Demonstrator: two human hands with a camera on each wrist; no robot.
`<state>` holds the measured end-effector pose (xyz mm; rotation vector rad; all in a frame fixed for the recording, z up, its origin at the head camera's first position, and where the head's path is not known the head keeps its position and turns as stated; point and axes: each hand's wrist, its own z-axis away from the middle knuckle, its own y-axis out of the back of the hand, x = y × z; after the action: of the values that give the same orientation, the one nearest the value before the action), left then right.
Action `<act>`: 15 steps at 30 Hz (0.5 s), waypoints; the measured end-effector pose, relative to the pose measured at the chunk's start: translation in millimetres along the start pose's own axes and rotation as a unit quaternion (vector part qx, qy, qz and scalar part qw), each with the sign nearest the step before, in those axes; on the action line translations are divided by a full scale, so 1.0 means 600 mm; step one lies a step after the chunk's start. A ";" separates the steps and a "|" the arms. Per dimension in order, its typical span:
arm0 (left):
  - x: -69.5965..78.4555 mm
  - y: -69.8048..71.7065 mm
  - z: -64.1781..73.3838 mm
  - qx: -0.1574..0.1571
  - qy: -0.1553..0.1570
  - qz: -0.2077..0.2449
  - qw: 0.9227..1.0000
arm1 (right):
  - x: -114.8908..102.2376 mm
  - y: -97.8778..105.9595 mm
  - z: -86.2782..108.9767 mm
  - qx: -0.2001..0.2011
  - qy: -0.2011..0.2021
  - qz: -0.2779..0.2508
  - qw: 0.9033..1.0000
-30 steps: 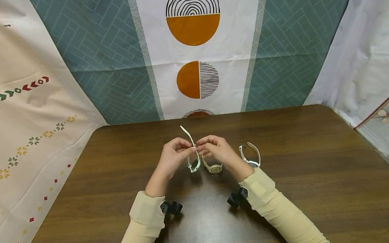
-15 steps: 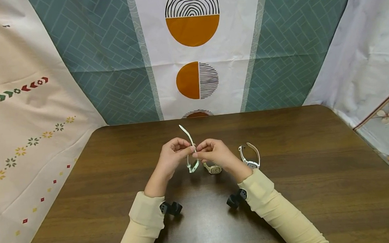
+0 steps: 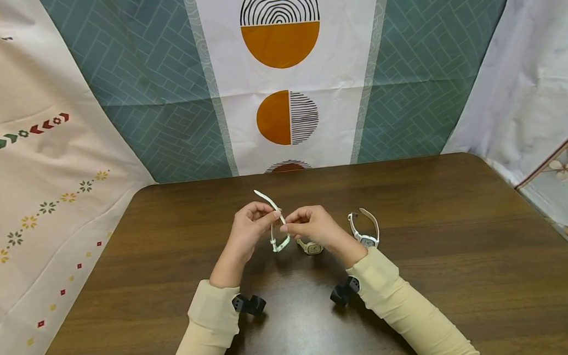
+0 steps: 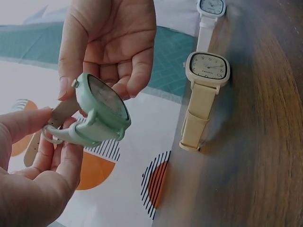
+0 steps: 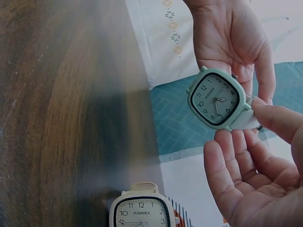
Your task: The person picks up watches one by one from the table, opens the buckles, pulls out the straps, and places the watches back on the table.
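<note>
A mint-green wristwatch (image 3: pixel 281 246) is held above the table between both hands, its strap unfastened and the free end pointing up and left. My left hand (image 3: pixel 249 226) pinches the strap around its middle, by the buckle end. My right hand (image 3: pixel 317 227) pinches the long strap between thumb and fingers, closer to the case. In the right wrist view the square green watch face (image 5: pixel 215 99) shows numerals and hands. Just behind the right fingers lies a beige watch (image 3: pixel 313 248) on the table, its strap partly hidden in the head view.
To the right of the right hand rests a white watch (image 3: pixel 367 241) with its strap curled up. The brown wooden table (image 3: pixel 450 298) ends at a patterned cloth backdrop (image 3: pixel 287 78). Each wrist carries a small black camera (image 3: pixel 253 305).
The right thumb and fingers have closed on the strap. Its free end has tipped left and slightly down, and both hands have shifted a little.
</note>
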<state>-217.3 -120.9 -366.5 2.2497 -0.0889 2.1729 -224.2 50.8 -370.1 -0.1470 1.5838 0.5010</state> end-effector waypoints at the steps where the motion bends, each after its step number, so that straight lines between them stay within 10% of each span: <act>1: 0.000 0.001 0.000 0.002 0.002 0.004 1.000 | 0.000 -0.001 0.000 -0.001 -0.003 0.000 1.000; 15: 0.003 0.016 -0.002 0.005 -0.007 0.069 0.998 | 0.000 -0.007 0.000 -0.015 -0.012 -0.013 1.000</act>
<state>-219.2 -130.2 -365.0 2.3305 -0.2401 2.2276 -222.6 47.3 -371.3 -0.1839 1.5491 0.5044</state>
